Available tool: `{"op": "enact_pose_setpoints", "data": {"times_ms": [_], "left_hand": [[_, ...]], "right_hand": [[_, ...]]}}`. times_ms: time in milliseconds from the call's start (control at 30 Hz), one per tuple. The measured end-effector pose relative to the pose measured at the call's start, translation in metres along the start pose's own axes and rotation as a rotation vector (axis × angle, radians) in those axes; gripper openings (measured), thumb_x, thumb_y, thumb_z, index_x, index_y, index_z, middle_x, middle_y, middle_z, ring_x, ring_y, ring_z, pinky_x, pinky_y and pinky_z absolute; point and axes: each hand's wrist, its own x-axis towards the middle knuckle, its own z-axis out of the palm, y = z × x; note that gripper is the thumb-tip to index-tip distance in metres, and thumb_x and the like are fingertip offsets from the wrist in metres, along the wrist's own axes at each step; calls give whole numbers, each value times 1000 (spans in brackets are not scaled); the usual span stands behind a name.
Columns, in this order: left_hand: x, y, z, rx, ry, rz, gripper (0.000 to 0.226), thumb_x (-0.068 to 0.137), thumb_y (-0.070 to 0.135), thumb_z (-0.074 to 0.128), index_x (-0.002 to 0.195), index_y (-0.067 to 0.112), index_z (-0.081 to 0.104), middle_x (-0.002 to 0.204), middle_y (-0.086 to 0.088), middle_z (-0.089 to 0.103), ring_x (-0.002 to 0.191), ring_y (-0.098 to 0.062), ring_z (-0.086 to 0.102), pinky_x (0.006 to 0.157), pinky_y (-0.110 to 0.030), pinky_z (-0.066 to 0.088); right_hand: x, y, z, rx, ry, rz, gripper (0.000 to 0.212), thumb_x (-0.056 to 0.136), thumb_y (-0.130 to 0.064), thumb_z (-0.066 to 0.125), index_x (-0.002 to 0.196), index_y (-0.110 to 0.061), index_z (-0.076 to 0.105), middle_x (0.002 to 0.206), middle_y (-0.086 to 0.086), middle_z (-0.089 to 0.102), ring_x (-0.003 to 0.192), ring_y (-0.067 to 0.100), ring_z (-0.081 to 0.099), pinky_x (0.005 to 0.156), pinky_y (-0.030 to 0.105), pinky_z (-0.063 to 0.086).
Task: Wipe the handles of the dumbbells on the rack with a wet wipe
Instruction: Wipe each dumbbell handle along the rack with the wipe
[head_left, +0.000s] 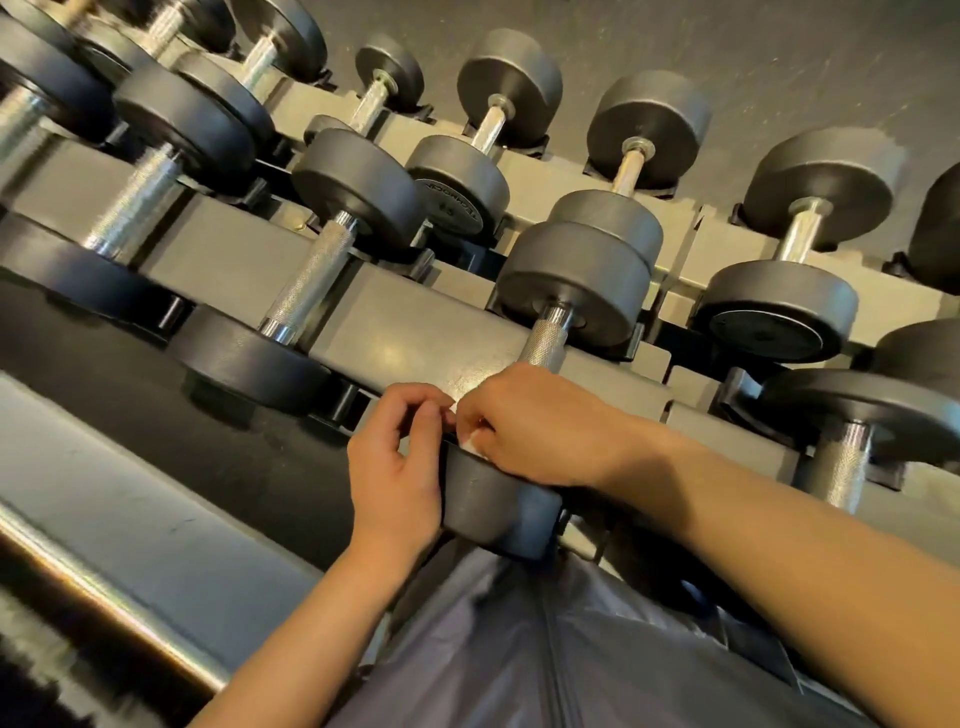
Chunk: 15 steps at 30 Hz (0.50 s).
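Filling most of the view: grey tiered steel rack (415, 332) loaded with rows of black round-headed dumbbells with knurled chrome handles, running left to right and far up the frame. Nearest, at centre: one black dumbbell (576, 280) with its near head (493, 499) under both hands and its knurled chrome handle (545, 343) showing only above the right hand. Heavy, rigid, steady in its cradle by the look of it; no need to lift, only to rub along the bar, the knurling likely to snag thin tissue. Right hand (540, 431) curled over the lower handle, pinching a small white wet wipe (474, 441), of which only a scrap shows at the fingertips. Left hand (400, 457) just beside, fingers bent towards the same scrap; contact with the wipe hard to tell. Wipe itself soft, limp, light, best bunched and wrapped round the bar. Grey jacket (545, 649) with zip at near bottom. Embossed lettering ringing the end face of a far dumbbell head (457, 202), upside down and too blurred to read with confidence.
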Motion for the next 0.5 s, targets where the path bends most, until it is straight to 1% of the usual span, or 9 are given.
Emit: {"op": "enact_pose_setpoints", "data": {"times_ms": [67, 133, 200, 233, 300, 333, 400, 467, 500], "left_hand": [[-1, 1, 1, 22, -6, -3, 18, 85, 30, 44, 79, 26, 60, 72, 11, 63, 69, -7, 59, 68, -18, 44], [-2, 1, 1, 18, 10, -8, 18, 84, 29, 44, 77, 26, 60, 71, 6, 62, 67, -9, 59, 67, -20, 46], [-1, 0, 2, -5, 31, -17, 18, 84, 29, 45, 76, 26, 60, 69, 0, 60, 66, -15, 58, 68, -28, 47], [0, 0, 2, -11, 34, -20, 18, 84, 28, 45, 75, 25, 60, 68, -1, 60, 66, -19, 58, 69, -32, 47], [0, 0, 1, -20, 34, -33, 18, 84, 27, 46, 75, 24, 60, 66, -2, 59, 66, -25, 57, 69, -39, 47], [0, 1, 1, -27, 36, -41, 18, 83, 27, 46, 75, 22, 61, 65, -1, 59, 66, -26, 57, 69, -40, 48], [0, 1, 1, -43, 43, -50, 17, 83, 25, 46, 75, 21, 61, 64, 1, 59, 66, -25, 57, 69, -40, 48], [-1, 0, 1, -55, 46, -64, 17, 83, 25, 46, 75, 21, 61, 64, 3, 59, 65, -22, 57, 70, -38, 48], [-1, 0, 1, -65, 45, -72, 17, 83, 25, 46, 75, 21, 61, 64, 3, 59, 66, -21, 57, 70, -37, 48]], "right_hand": [[-7, 6, -3, 91, -35, 6, 18, 92, -21, 50, 88, -15, 66, 87, 0, 65, 81, 15, 57, 74, 29, 45], [-22, 15, 0, 235, -29, 37, 16, 93, -23, 51, 92, -19, 66, 91, -6, 66, 84, 9, 58, 75, 25, 46], [-36, 21, 6, 373, -2, 57, 17, 95, -24, 52, 98, -22, 69, 92, -14, 66, 86, 1, 57, 73, 15, 44], [-41, 24, 7, 443, -4, 75, 17, 95, -23, 53, 99, -23, 70, 88, -19, 64, 84, -3, 56, 70, 10, 41], [-46, 30, 11, 598, -35, 126, 15, 93, -18, 56, 95, -19, 71, 75, -24, 60, 73, -8, 54, 66, 8, 38], [-47, 34, 14, 675, -37, 155, 14, 92, -15, 58, 92, -16, 72, 71, -24, 61, 68, -7, 54, 64, 9, 39], [-47, 41, 20, 747, -18, 198, 13, 88, -10, 61, 89, -10, 73, 73, -18, 64, 68, -3, 56, 65, 12, 42], [-44, 44, 28, 747, 1, 220, 12, 86, -6, 62, 86, -10, 73, 78, -13, 66, 72, -3, 58, 66, 11, 43], [-42, 45, 31, 752, 10, 230, 13, 85, -6, 63, 83, -13, 73, 76, -14, 66, 71, -3, 59, 65, 9, 41]]}}
